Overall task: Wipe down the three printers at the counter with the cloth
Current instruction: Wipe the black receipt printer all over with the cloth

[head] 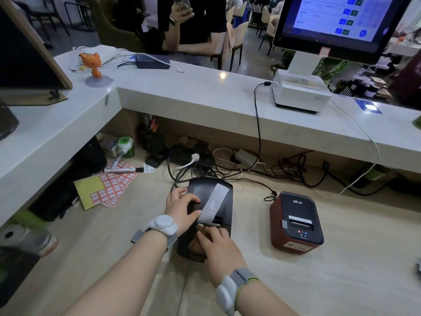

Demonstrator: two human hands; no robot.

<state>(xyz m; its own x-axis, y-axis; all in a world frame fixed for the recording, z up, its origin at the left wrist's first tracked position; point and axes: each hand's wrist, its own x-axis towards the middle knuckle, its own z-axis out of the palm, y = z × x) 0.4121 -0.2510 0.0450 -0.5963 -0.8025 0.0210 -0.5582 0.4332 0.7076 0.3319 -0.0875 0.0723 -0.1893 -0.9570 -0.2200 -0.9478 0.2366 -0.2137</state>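
Note:
A black printer (201, 190) stands on the lower wooden counter, with a white paper strip (215, 204) lying across its lid. My left hand (182, 207) rests on the lid's left side, fingers stretched over the top. Against the printer's front face, my right hand (219, 250) presses a brown cloth (196, 247) with its fingers spread flat; most of the cloth is hidden under the palm. A dark red printer (296, 222) sits to the right, untouched. On the raised white ledge, a white printer (300, 92) stands under a monitor (337, 21).
Tangled cables (227, 172) run behind the printers. Label sheets (109, 190), a marker and a green dispenser (125, 144) lie to the left. A person (196, 26) sits beyond the ledge. An orange cat figure (92, 63) stands on the ledge corner.

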